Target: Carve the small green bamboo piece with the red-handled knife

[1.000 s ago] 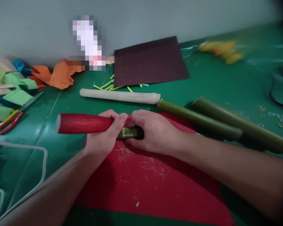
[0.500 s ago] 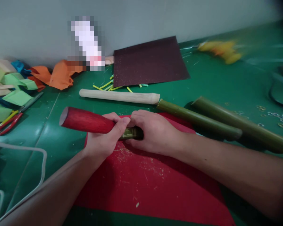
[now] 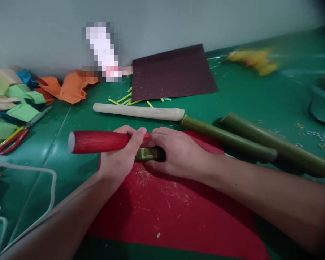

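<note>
My left hand (image 3: 121,153) is closed around the thick red wooden handle (image 3: 99,141) of a tool, whose working end is hidden behind my fingers. The pale round butt of the handle points left. My right hand (image 3: 176,150) grips a short piece of green bamboo (image 3: 147,154) from the right, pressing it down over a red sheet (image 3: 178,216). Light carved lines show on the bamboo between my hands. Both thumbs are close together. Fine pale shavings (image 3: 143,171) and a small chip (image 3: 158,235) lie on the sheet.
Beyond my hands lie a pale peeled stick (image 3: 138,111), two green bamboo lengths (image 3: 230,139) and a dark brown sheet (image 3: 173,74). Red-handled scissors (image 3: 16,141) and folded coloured paper (image 3: 23,103) are at left, near a white cable (image 3: 52,184). Small rings (image 3: 318,134) lie at right.
The red handle has tilted, its butt end dropping so that it lies more level. My left thumb has shifted slightly up and left. My right hand keeps its hold on the bamboo.
</note>
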`<state>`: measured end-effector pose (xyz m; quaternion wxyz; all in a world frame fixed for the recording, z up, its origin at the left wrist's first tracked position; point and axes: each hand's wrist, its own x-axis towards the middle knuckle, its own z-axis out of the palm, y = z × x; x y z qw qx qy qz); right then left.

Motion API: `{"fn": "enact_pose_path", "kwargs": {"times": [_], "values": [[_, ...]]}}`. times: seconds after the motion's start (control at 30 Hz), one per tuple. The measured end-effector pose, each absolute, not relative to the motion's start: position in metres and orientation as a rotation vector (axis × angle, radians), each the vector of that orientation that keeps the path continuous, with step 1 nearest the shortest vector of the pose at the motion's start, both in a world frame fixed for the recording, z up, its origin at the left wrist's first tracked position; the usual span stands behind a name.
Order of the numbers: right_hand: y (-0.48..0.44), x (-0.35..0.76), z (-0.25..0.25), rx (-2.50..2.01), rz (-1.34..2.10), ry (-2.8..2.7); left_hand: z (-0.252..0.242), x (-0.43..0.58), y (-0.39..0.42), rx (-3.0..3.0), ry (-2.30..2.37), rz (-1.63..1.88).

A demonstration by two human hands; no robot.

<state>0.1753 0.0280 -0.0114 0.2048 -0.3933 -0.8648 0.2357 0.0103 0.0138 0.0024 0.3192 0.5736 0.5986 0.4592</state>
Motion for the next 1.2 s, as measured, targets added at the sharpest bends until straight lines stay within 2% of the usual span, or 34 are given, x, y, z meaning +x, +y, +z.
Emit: {"fn": "enact_pose_path", "kwargs": {"times": [0.3, 0.5, 0.73, 0.83, 1.2], "values": [[0.027, 0.174, -0.009, -1.090, 0.732, -2.364, 0.004, 0.004, 0.007, 1.584, 1.379, 1.142], [0.028, 0.175, -0.012, -1.095, 0.657, -2.373, 0.002, 0.000, 0.006, 1.742, 1.248, 1.083], [0.029, 0.174, -0.012, -1.104, 0.668, -2.378, -0.005, 0.009, 0.009, 1.611, 1.413, 1.277], [0.029, 0.174, -0.012, -1.120, 0.672, -2.394, -0.004, 0.009, 0.012, 1.657, 1.489, 1.254], [0.028, 0.175, -0.014, -1.102, 0.664, -2.363, -0.003, -0.002, 0.009, 1.880, 1.250, 1.177]]}}
